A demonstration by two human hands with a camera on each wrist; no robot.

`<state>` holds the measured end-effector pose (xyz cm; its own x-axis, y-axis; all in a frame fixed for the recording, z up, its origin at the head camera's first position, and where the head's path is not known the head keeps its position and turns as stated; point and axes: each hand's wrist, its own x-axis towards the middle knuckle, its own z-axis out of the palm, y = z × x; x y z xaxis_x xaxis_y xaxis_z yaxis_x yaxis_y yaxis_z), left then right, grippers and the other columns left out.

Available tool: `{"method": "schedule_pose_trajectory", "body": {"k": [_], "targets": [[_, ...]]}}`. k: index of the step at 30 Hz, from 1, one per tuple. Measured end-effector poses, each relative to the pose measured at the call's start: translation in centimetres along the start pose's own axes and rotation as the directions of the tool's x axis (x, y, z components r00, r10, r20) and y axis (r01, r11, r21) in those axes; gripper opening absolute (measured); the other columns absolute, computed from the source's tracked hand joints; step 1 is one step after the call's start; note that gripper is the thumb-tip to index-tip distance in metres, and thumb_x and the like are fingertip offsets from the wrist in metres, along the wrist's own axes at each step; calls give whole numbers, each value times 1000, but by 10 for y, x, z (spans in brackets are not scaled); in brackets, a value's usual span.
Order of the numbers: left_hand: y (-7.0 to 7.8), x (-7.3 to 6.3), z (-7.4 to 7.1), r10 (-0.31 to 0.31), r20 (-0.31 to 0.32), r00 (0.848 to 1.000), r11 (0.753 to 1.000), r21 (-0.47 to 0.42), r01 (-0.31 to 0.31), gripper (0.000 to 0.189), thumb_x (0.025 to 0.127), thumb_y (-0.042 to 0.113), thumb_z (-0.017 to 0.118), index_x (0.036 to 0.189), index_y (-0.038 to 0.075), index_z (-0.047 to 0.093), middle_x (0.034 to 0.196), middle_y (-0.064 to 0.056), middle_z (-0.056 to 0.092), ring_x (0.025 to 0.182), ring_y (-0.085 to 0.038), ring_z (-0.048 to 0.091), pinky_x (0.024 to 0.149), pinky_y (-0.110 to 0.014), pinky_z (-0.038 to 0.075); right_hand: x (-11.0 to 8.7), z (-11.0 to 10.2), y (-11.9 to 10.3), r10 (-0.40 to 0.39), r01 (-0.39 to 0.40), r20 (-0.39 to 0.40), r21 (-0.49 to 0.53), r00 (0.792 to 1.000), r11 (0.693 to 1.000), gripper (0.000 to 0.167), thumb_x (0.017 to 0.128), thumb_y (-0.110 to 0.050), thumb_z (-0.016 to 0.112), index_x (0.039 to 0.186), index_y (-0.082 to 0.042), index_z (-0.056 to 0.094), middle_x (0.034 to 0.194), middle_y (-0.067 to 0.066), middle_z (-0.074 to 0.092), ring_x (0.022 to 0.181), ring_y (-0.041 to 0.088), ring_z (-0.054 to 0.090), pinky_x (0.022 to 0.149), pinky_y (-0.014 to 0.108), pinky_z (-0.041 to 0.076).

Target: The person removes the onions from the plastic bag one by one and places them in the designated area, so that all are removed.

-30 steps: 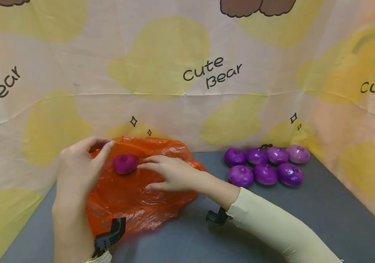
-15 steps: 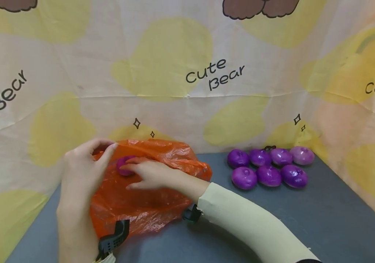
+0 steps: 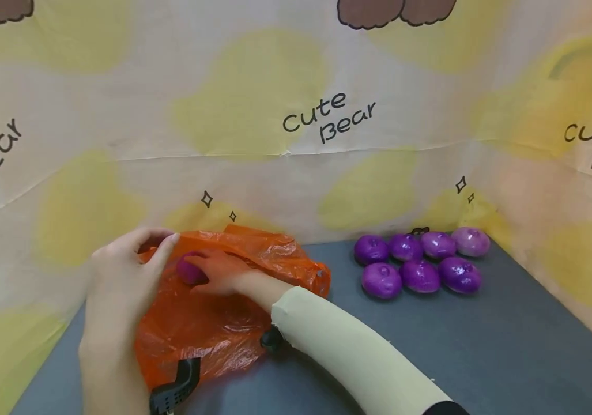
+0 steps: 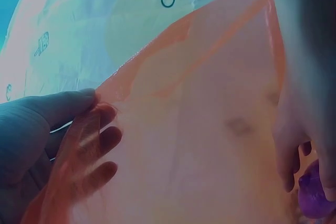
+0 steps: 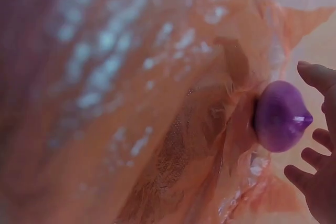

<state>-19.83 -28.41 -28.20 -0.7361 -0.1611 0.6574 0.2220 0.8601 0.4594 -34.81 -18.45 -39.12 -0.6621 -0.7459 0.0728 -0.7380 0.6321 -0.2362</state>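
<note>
My left hand pinches the upper left edge of a thin orange plastic bag between thumb and fingers; the left wrist view shows the fingers through the film. Inside the bag, tinted orange by it, my right hand reaches left to a glossy purple onion. In the right wrist view that onion rests against the crinkled plastic. The thumb and loosely spread fingers are beside it, not closed round it. Part of the onion is covered by the hand in the head view.
Several more purple onions stand in two rows at the right back of the grey table. A printed cloth hangs behind and along the sides. Black wrist cameras are strapped to both wrists.
My right hand has moved left, deeper into the bag, and reached the onion, which it now partly covers. The left hand keeps its pinch on the bag's edge.
</note>
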Motion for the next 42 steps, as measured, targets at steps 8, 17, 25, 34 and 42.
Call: {"method": "schedule_pose_trajectory", "body": {"k": [8,17,25,34,42], "targets": [[-5,-3,-8,-14,-25,1000,1000,14,14,18,95,27,71,102,11,77,96,-15,77,94,-32,70,75,-5,36,13,5,-15,18,-18,31,1,999,1000,74,93,-50,67,157,-36,33,157,-13,42,141,8,47,116,26,39],[-3,-5,-7,-32,-21,999,999,-7,32,17,95,26,72,101,11,78,95,-15,78,92,-32,70,70,-2,36,16,8,-21,71,-70,36,-36,997,997,76,92,-53,67,157,-39,31,157,-13,42,141,11,46,115,30,42],[-2,-2,-5,-46,-13,999,999,-5,46,20,96,29,70,103,12,77,98,-14,77,95,-31,70,71,-1,35,17,9,-20,117,-113,37,-90,992,989,74,93,-55,64,157,-43,29,158,-14,39,142,11,45,115,34,42],[0,0,-2,-22,-4,1000,1000,-12,22,19,96,28,70,102,11,77,96,-15,77,92,-31,70,69,-7,38,7,8,-13,80,-80,37,11,996,997,64,93,-45,71,150,-37,45,150,-13,50,129,7,56,109,25,46],[-1,-1,-3,-10,4,1000,1000,-19,10,19,97,27,69,103,11,77,97,-15,77,92,-32,70,69,-6,37,-12,5,-12,69,-70,19,92,997,993,58,89,-39,77,143,-31,56,135,-13,63,119,6,61,105,22,47]]}}
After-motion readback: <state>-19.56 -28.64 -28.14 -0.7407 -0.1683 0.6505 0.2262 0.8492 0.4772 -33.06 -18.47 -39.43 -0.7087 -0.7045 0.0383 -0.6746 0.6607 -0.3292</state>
